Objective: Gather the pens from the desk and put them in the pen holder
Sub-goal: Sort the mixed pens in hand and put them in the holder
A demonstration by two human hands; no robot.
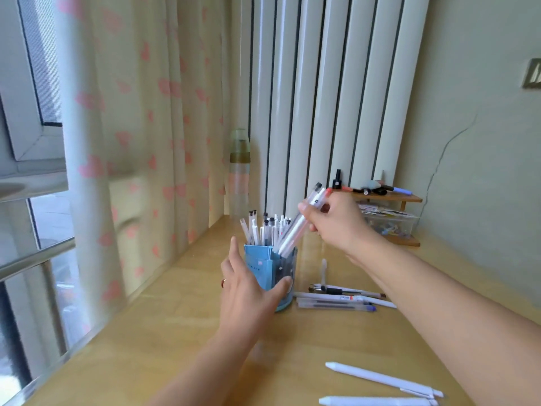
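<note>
A blue pen holder [265,266] stands on the wooden desk [181,326], filled with several white pens [265,228]. My left hand [248,291] wraps around its near left side, thumb on the front. My right hand [330,221] grips a bundle of white and clear pens [295,230], tilted, with the lower tips at the holder's rim. Several loose pens [339,298] lie on the desk just right of the holder. Two white pens [383,379] lie near the front edge.
A tall bottle [239,171] stands behind the holder by the curtain. A small wooden shelf [392,197] with markers and a clear box [389,221] sits at the back right against the wall. A single white pen [324,266] lies behind the loose pens.
</note>
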